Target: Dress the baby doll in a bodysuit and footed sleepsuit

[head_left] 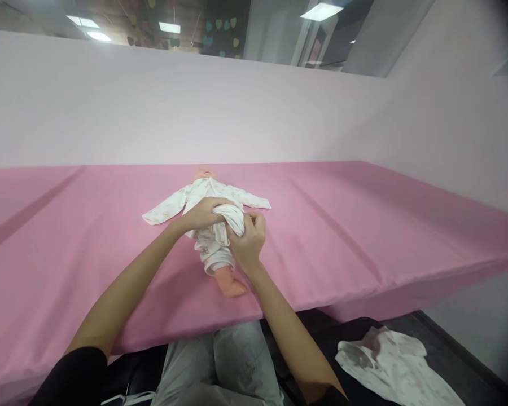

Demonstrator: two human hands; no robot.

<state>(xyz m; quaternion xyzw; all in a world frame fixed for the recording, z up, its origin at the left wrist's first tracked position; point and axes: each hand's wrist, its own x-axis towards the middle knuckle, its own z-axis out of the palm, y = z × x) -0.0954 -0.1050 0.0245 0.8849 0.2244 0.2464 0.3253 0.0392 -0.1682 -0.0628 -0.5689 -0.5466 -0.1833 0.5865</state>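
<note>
**Both hands bunch a doll's garment at the waist**

Right now the small baby doll with peach plastic skin (214,225) lies on its back near the front edge of the pink cloth-covered table (364,225), head away from the person, one bare foot (231,285) pointing toward them. It wears a white printed cotton sleepsuit (182,204), sleeves spread flat to either side. Over its middle sits a bunched roll of white fabric (232,217), and both hands are closed on it: the left hand (201,213) curls over the top, the right hand (249,239) pinches the lower edge with fingers folded tight. To my eye this is the stage of working a garment along the doll's legs, though I cannot tell in which direction. The next move would call for a steady hold on the body while the roll slides. Off the table, by the person's grey trousers (232,361), another white garment (389,366) lies crumpled on a dark surface.
</note>
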